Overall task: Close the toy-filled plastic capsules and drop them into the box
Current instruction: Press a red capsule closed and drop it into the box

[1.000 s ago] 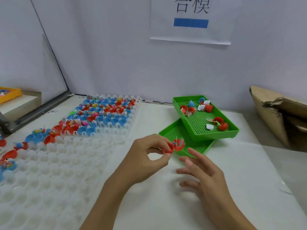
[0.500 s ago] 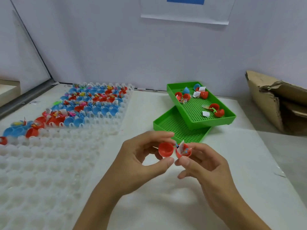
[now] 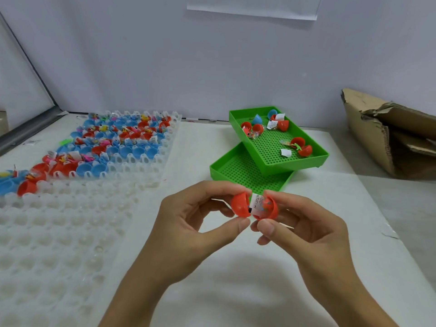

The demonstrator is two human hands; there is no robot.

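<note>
A red plastic capsule point(image 3: 240, 205) hangs open in front of me, its two halves hinged apart. My left hand point(image 3: 188, 223) pinches the empty left half between thumb and fingertips. My right hand point(image 3: 299, 223) pinches the right half point(image 3: 269, 208), which holds a small toy and a folded white paper slip point(image 3: 256, 204). The slip sticks out between the halves. The brown cardboard box point(image 3: 389, 135) lies at the far right with torn flaps.
A white moulded tray point(image 3: 59, 232) covers the left of the table, with several open red and blue capsules point(image 3: 113, 142) in its far rows. Two stacked green perforated trays point(image 3: 269, 159) stand behind my hands; the upper one holds a few capsule halves and slips.
My right hand rose from the table and took the filled half of the capsule. Both hands now hold it closer to me, and the halves have come nearer together.
</note>
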